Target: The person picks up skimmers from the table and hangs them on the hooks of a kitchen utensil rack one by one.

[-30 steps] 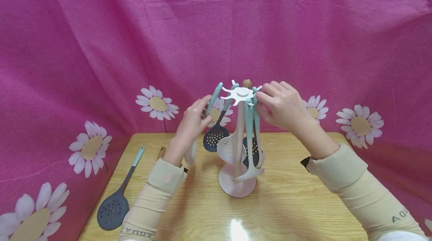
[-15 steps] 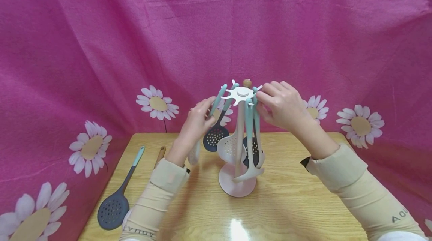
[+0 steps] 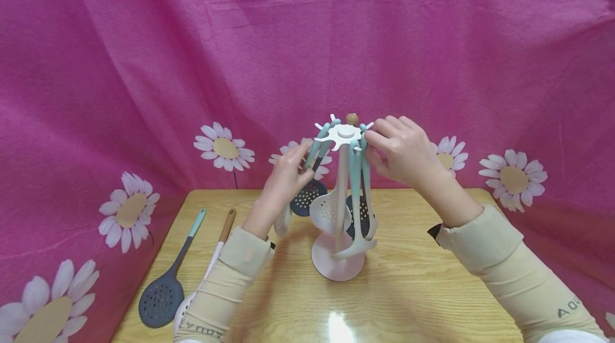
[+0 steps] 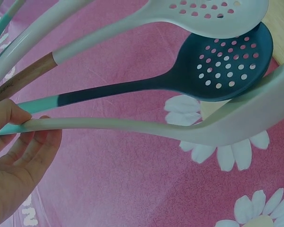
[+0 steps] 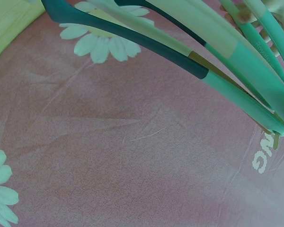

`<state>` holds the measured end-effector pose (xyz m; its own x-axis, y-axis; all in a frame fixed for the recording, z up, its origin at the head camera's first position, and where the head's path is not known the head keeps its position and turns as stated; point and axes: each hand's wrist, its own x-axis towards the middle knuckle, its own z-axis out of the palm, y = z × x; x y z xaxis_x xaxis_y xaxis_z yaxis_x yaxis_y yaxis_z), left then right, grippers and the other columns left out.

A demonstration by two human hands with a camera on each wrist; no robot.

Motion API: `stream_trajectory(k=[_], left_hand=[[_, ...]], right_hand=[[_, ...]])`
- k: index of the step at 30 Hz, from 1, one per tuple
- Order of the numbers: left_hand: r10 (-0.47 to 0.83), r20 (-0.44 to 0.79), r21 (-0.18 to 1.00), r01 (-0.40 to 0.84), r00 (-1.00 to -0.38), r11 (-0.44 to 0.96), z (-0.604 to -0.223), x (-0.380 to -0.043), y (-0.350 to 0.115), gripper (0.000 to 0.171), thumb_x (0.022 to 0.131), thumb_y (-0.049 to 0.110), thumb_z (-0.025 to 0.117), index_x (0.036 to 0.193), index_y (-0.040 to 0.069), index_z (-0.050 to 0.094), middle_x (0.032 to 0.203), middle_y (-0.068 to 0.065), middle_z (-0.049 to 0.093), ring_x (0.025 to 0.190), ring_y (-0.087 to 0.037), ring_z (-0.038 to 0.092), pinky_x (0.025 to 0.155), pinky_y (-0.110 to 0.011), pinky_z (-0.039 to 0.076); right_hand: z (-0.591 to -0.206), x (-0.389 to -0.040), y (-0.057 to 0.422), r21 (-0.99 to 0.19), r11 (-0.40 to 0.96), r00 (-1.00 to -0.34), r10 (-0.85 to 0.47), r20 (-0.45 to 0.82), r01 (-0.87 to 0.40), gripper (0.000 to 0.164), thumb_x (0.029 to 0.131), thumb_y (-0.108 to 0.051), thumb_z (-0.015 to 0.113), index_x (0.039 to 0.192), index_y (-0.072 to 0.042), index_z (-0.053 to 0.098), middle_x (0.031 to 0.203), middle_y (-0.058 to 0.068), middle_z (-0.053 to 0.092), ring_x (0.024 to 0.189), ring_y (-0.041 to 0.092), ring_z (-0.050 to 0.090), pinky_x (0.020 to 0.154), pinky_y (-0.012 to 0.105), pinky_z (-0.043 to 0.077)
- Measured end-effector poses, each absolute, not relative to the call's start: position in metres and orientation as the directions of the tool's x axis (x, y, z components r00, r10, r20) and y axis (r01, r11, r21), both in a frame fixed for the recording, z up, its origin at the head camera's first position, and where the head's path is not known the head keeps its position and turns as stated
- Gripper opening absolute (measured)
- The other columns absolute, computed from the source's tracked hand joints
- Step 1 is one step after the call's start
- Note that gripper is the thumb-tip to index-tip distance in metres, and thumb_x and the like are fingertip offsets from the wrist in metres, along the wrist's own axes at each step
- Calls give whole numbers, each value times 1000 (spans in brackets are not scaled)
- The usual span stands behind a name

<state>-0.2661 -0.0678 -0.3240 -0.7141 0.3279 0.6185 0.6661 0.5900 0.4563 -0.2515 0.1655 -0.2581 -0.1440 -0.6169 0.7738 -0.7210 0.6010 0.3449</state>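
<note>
"What's in your hands?"

"My left hand [image 3: 287,173] pinches a pale spoon [image 4: 118,124], thumb on one side, fingers on the other. They squeeze by the end of its green handle [image 4: 10,130]. The spoon's round part hangs down below my hand."

"And your other hand?"

"My right hand [image 3: 403,152] is at the far side of the rack [image 3: 346,132]. Its fingers are bent by the edge, but I can't tell if they hold anything."

"So what are you doing?"

"I think I'm hanging the spoon up. The handle's top is right by the rack, just past my left fingertips. I can't tell if it's on a hook yet."

"What does it need now?"

"I'd say a little careful lining up, hole to hook, and not letting go until it sits. A black spoon [image 3: 307,197] hangs just beyond my left hand, so I mustn't bump it."

"Any others?"

"A black turner [image 3: 161,299] and a brown-handled spoon [image 3: 228,225] lie on the table [image 3: 423,279], outside my left wrist."
</note>
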Motion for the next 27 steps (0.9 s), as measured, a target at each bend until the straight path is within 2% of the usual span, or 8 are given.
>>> stream_trajectory(k=[8, 15, 27], left_hand=[[312, 616, 460, 652, -723, 602, -326, -264, -65, 50, 74, -8, 59, 122, 6, 50, 88, -11, 60, 74, -21, 61, 66, -27, 52], [311, 637, 448, 667, -705, 595, -329, -264, -64, 50, 75, -9, 58, 122, 5, 49, 87, -11, 59, 73, -21, 60, 65, -28, 52], [302, 642, 466, 672, -705, 576, -333, -263, -62, 51, 76, -9, 57, 125, 2, 47, 90, -12, 60, 76, -22, 60, 68, -27, 52]], right_hand=[[-259, -251, 166, 328, 616, -175, -613, 770, -716, 4, 72, -3, 54, 71, -4, 50, 69, 8, 51, 58, 24, 46, 51, 32, 35], [-259, -252, 165, 339, 599, -142, -612, 778, -725, 3, 71, -1, 54, 71, -3, 51, 68, 8, 51, 58, 24, 46, 49, 32, 35], [-258, -251, 165, 345, 603, -150, -620, 770, -719, 6, 70, -1, 55, 71, -3, 50, 68, 8, 50, 58, 24, 46, 50, 32, 36]])
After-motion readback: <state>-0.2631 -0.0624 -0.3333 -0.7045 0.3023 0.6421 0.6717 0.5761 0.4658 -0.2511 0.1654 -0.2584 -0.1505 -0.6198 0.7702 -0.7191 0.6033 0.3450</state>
